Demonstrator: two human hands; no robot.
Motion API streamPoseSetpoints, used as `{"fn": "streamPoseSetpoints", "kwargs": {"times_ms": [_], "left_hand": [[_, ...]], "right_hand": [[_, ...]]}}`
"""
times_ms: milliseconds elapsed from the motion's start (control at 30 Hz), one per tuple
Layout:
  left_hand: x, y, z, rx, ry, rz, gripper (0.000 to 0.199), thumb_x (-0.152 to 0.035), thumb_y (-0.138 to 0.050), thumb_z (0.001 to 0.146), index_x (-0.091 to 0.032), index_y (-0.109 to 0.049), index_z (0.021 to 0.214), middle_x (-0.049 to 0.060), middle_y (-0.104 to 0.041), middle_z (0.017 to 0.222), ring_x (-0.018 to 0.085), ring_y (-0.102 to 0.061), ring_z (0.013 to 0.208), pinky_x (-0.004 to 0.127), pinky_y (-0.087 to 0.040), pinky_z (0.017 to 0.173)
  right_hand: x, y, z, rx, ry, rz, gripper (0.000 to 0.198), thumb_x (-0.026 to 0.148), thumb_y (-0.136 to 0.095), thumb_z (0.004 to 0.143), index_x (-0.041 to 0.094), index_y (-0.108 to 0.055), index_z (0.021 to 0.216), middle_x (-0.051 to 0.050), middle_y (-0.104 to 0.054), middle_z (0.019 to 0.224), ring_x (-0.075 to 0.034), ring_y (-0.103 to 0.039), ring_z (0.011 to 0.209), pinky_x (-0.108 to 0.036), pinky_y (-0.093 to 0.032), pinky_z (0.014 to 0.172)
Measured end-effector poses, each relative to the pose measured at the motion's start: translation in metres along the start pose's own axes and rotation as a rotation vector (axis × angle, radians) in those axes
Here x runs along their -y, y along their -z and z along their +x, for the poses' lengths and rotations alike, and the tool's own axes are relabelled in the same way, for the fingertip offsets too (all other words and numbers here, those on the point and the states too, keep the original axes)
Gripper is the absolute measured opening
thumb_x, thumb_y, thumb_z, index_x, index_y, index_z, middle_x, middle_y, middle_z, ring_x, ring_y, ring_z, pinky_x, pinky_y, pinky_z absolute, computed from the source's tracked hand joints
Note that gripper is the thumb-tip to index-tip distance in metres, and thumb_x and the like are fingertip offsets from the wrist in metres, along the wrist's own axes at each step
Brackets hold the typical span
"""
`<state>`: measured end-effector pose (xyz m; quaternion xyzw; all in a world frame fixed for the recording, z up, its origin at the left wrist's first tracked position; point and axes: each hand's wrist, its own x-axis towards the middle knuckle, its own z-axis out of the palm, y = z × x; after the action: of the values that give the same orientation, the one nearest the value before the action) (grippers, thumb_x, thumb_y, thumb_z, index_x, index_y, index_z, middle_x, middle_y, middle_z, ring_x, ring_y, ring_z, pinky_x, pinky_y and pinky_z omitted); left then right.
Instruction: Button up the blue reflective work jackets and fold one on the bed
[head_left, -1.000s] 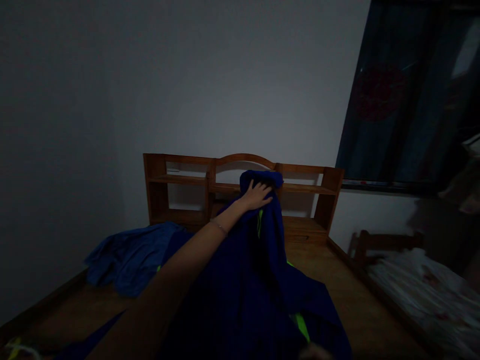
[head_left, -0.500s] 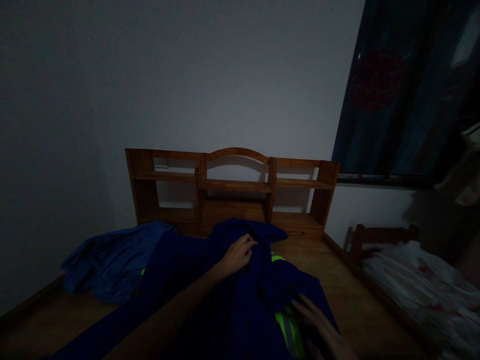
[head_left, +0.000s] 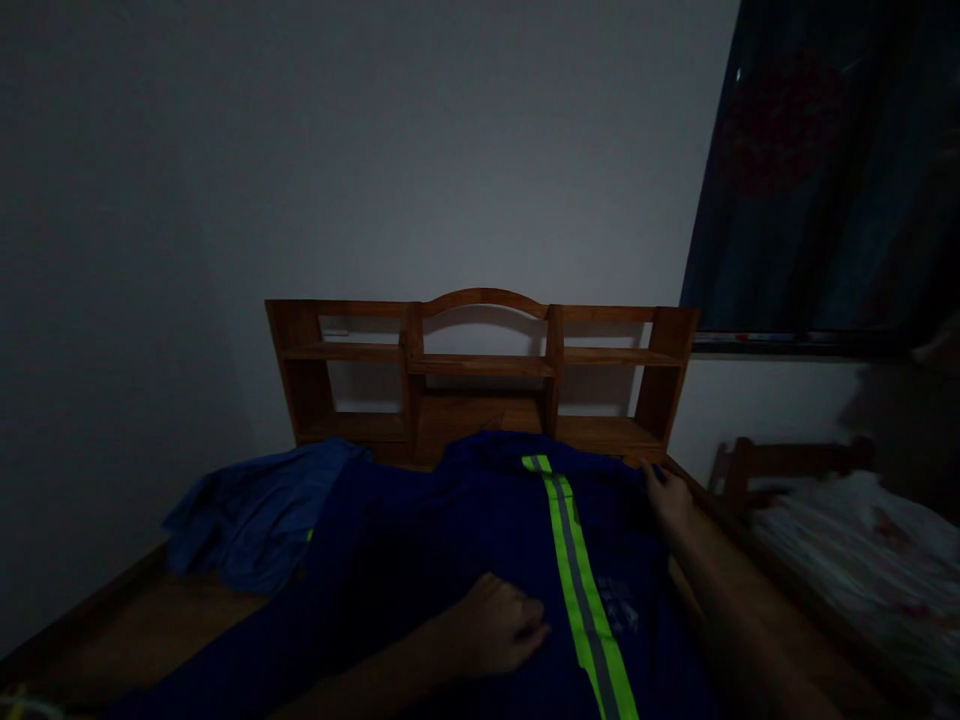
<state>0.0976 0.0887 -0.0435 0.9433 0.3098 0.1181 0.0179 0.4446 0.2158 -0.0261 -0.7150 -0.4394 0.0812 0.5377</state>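
Blue work jacket (head_left: pixel 465 510) lies on the wooden bed (head_left: pixel 172 620), crumpled blue garment (head_left: pixel 247 510) at left. Your left hand (head_left: pixel 501 625) curls above it, grip unclear; the reflective stripe (head_left: pixel 577 575), mostly hidden half a second ago, runs exposed; your right hand (head_left: pixel 670 500) apparently pinches the right edge. Spreading seems under way; an outward tug looks called for.

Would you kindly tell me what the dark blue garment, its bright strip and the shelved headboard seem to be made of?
Dark blue garment: matte fabric, judging by its soft folds; the fibre is unclear.
Bright strip: probably synthetic safety tape, with yellow-green edges flanking a grey band, possibly reflective.
Shelved headboard: smooth wood or veneer, judging by its warm brown boards.
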Motion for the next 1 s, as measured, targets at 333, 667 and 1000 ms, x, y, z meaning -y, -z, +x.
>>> {"fn": "streamPoseSetpoints", "kwargs": {"times_ms": [333, 667, 1000], "left_hand": [[0.051, -0.016, 0.119, -0.362, 0.287, -0.132, 0.026, -0.034, -0.052, 0.082, -0.019, -0.060, 0.100, 0.008, -0.059, 0.106, 0.022, -0.055, 0.099, 0.033, -0.042, 0.085], [0.094, -0.068, 0.128, -0.414, 0.377, -0.573, 0.035, -0.034, -0.072, 0.063, -0.017, -0.063, 0.093, 0.005, -0.065, 0.095, 0.021, -0.060, 0.089, 0.028, -0.044, 0.077], [0.095, -0.065, 0.134, -0.390, 0.460, -0.892, 0.034, -0.030, -0.071, 0.060, -0.015, -0.069, 0.090, 0.003, -0.069, 0.089, 0.019, -0.061, 0.083, 0.025, -0.044, 0.073]], "right_hand": [[0.035, -0.025, -0.042, 0.042, 0.575, 0.069, 0.023, 0.024, -0.047, 0.075, 0.017, -0.055, 0.096, -0.008, -0.057, 0.103, -0.022, -0.051, 0.100, -0.034, -0.039, 0.090], [0.026, -0.045, -0.087, 0.561, 0.726, -0.028, 0.040, 0.019, -0.050, 0.076, 0.021, -0.053, 0.116, -0.007, -0.053, 0.114, -0.021, -0.048, 0.110, -0.036, -0.036, 0.096], [0.018, -0.053, -0.087, 0.661, 0.521, 0.038, 0.022, 0.034, -0.054, 0.081, 0.019, -0.059, 0.098, -0.002, -0.061, 0.095, -0.018, -0.057, 0.087, -0.028, -0.043, 0.077]]}}
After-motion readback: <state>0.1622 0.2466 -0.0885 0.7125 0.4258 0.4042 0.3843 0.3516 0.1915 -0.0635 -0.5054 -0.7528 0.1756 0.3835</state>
